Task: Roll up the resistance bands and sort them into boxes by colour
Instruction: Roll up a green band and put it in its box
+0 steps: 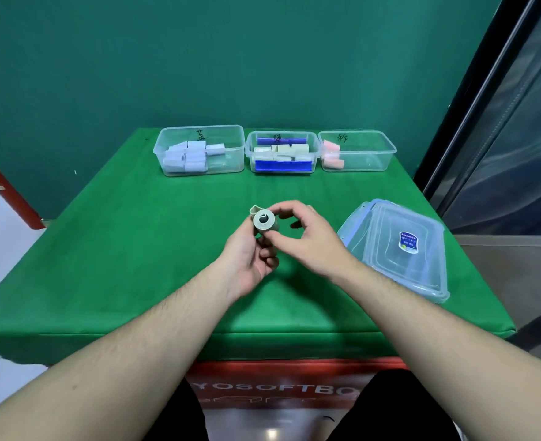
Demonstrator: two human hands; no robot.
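A pale green resistance band (263, 221) is wound into a tight roll above the middle of the green table, its open end facing me. My left hand (250, 259) holds it from below with curled fingers. My right hand (307, 237) pinches the roll from the right with thumb and fingers. Three clear boxes stand in a row at the far edge. The left box (199, 132) holds several pale blue rolls. The middle box (281, 135), with blue clips, holds several pale green rolls. The right box (374, 138) holds pink rolls at its left end.
A stack of clear lids (399, 246) with a blue sticker lies at the table's right side, close to my right wrist. The green cloth (119, 249) covers the table. A red pole (5, 192) leans at the left, a dark window frame rises at the right.
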